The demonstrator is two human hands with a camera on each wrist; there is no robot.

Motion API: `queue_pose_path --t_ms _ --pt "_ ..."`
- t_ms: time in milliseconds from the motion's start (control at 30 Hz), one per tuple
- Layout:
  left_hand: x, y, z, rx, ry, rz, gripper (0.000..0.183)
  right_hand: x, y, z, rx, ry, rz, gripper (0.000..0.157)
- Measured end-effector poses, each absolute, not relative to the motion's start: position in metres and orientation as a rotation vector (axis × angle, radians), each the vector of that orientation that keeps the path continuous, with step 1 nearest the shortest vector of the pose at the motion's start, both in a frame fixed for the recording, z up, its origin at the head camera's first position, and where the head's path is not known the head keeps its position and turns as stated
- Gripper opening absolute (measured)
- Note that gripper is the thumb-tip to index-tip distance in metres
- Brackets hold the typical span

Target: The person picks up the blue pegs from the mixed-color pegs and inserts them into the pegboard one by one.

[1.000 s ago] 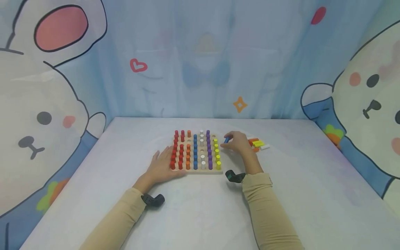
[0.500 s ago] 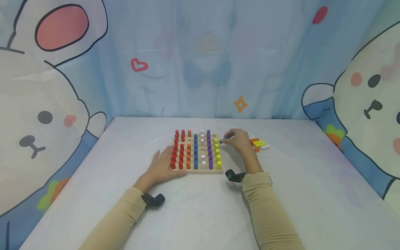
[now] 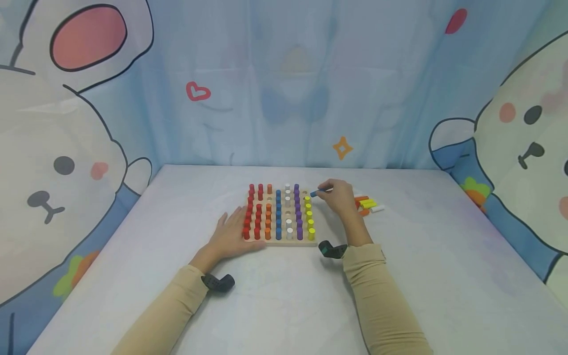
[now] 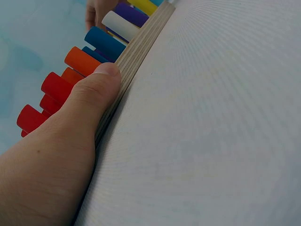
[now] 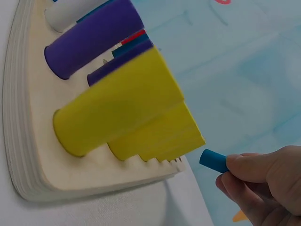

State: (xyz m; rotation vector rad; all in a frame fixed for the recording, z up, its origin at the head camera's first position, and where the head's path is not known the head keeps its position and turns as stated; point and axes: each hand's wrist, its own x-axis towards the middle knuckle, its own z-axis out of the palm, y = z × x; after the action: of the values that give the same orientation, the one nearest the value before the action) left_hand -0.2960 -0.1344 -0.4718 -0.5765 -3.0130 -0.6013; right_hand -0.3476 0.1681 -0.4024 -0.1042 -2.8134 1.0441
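A wooden pegboard (image 3: 284, 243) stands on the table with columns of red, orange, blue, white, purple and yellow pegs. My left hand (image 3: 228, 237) rests at its near left corner, fingers spread along the left side. In the left wrist view the thumb (image 4: 101, 82) lies against the board's front edge, beside an orange peg (image 4: 82, 61). Just off the far right corner, my right hand (image 3: 338, 197) pinches a blue peg (image 5: 213, 161) between thumb and fingertips. This peg is tilted, its free end pointing toward the board, apart from the yellow pegs (image 5: 117, 101).
Several loose orange, yellow and white pegs (image 3: 367, 203) lie right of my right hand. Bare holes show in the board, one at the far end of the yellow column (image 3: 304, 192). A patterned curtain (image 3: 284, 98) hangs behind the white table (image 3: 275, 296).
My right hand has shifted slightly away from me, and the blue peg has turned from steep to nearly level, its tip toward the board's far right corner. My left hand stays put.
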Motion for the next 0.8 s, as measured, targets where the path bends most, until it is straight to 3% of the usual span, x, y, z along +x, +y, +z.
queue_pose_path --t_ms 567,800 --pt "-0.298 -0.135 -0.474 -0.575 -3.005 -0.605 0.118 -0.35 0.14 -0.394 -0.098 -2.741 1.127 0.021" --pt "-0.296 -0.134 -0.471 -0.575 -2.996 -0.638 0.118 -0.35 0.134 -0.39 0.033 -2.69 1.097 0.022"
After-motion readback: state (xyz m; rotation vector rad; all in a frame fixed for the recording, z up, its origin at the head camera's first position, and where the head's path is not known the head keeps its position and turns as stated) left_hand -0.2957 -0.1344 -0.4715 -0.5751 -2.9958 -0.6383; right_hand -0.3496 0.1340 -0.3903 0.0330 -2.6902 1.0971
